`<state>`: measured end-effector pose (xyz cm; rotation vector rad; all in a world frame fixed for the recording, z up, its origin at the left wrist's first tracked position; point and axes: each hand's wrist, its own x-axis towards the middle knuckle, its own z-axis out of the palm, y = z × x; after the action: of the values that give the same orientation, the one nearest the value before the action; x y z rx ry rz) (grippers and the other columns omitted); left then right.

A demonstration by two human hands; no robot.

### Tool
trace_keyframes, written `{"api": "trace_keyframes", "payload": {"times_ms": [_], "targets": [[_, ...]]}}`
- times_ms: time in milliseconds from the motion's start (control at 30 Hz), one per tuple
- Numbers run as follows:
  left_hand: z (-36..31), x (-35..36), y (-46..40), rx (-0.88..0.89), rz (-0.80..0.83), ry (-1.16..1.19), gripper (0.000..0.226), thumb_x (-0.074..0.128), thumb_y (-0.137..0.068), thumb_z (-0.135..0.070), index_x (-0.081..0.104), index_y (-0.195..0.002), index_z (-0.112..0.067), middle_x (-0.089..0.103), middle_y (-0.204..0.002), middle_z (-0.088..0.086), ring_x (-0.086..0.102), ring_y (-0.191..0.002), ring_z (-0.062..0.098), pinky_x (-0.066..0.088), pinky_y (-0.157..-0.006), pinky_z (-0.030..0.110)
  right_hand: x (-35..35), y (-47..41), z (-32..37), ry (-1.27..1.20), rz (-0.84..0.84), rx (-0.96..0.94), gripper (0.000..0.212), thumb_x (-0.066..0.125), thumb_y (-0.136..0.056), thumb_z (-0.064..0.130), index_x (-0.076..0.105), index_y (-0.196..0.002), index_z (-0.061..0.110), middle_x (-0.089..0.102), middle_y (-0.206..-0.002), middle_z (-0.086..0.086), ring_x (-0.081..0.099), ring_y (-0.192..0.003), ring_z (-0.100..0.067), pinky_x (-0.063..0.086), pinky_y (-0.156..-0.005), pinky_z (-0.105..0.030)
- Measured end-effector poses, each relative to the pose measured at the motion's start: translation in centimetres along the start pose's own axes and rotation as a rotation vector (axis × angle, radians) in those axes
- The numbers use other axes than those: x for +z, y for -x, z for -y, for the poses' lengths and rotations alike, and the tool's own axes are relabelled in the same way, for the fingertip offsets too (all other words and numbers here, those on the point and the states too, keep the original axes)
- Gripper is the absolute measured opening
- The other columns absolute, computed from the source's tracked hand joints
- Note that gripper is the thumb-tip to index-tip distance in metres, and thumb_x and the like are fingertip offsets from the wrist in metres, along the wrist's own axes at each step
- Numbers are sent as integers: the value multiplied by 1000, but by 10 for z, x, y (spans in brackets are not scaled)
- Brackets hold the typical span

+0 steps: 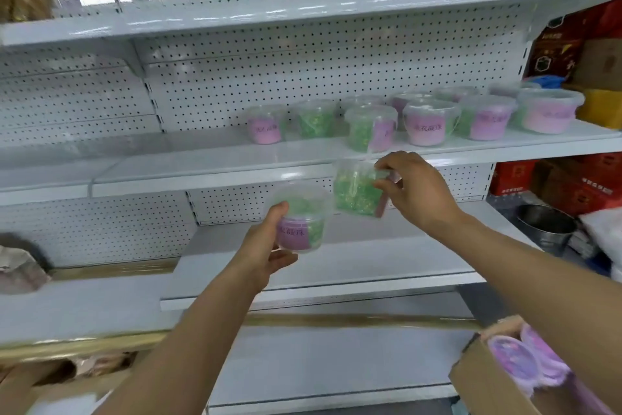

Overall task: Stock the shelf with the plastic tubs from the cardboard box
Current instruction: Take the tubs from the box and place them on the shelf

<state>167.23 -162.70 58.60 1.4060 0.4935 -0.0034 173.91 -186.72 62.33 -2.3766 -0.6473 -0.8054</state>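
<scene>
Tubs (299, 217) blurred, box (484, 381) cut off

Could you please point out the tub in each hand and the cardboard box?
Left-hand tub (299, 229): head view, on its purple label.
Right-hand tub (353, 190): head view, on its green side.
Cardboard box (484, 384): head view, on its front wall.

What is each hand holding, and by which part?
Left hand: a tub, by its side wall. Right hand: another tub, at its rim.
</scene>
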Motion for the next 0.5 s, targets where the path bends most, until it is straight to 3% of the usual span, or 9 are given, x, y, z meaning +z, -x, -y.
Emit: {"api": "trace_keyframes", "payload": {"times_ms": [167,367,500], "targets": [[-26,-18,-13,34,-66,65,49,62,-82,-56,61,-104,-12,51,-104,14,57,-84,28,58,-80,38,11,-50,23,15,-27,-71,22,65,-88,20,63,-107,8,66,-105,-4,54,-102,-25,49,-76,-38],[-54,-30,-31,68,-82,118,46,64,-80,-57,59,-101,-16,50,-102,11,58,-81,26,57,-83,40,37,-108,37,100,-29,-61,25,63,-88,18,61,-112,10,62,-112,-5,48,-111,-23,43,-72,-34],[-68,-31,-47,89,-110,81,48,65,-77,-60,60,-98,-17,54,-113,15,61,-84,27,59,-78,38,58,-128,35,152,48,-57,25,64,-87,17,61,-111,10,62,-111,-6,49,-110,-23,49,-72,-36]]}}
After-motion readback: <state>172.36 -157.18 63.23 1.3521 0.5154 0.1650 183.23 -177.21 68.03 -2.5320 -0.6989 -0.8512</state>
